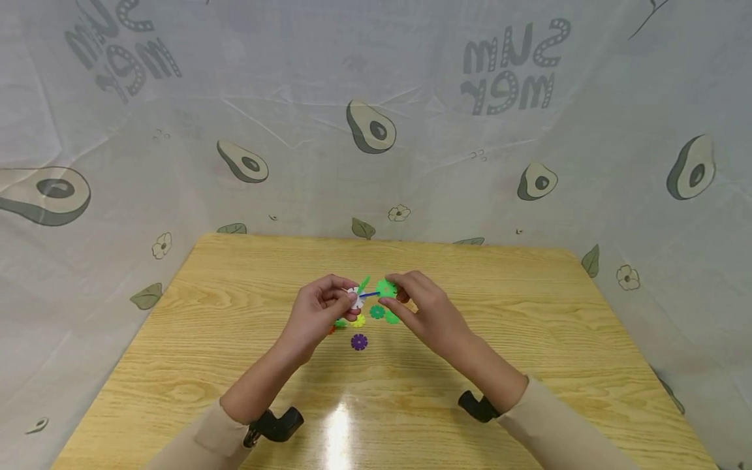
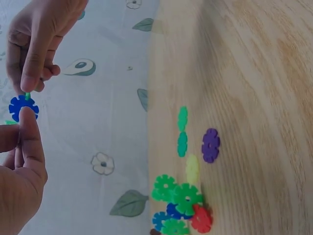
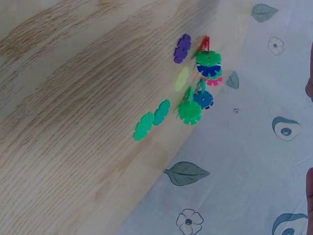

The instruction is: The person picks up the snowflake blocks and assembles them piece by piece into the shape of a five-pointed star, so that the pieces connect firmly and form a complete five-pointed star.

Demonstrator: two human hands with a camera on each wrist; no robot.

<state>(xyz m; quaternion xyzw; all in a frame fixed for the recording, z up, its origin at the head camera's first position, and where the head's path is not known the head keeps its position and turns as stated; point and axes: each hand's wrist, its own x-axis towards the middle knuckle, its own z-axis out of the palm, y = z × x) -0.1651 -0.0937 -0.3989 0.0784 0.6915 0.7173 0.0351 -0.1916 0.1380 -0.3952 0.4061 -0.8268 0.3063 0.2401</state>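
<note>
Both hands are raised over the middle of the table. My left hand (image 1: 320, 310) pinches a white notched disc (image 1: 356, 299) between thumb and fingers. A blue notched disc (image 1: 370, 294), seen edge-on in the head view, and a green disc (image 1: 364, 283) stand out from the white one. My right hand (image 1: 431, 313) pinches another green notched disc (image 1: 386, 288) at the blue disc's right edge. The left wrist view shows the blue disc (image 2: 23, 108) face-on between both hands. Whether the right-hand disc is slotted into it, I cannot tell. Only fingertips (image 3: 310, 88) show in the right wrist view.
On the wooden table (image 1: 499, 294) lie loose notched discs: purple (image 1: 359, 341), yellow (image 1: 359, 321), teal (image 1: 377, 312) and light green (image 1: 391, 317). A cluster of green, blue and red discs (image 2: 187, 198) sits beside them, mostly hidden by my left hand in the head view. A printed curtain (image 1: 305, 196) surrounds the table.
</note>
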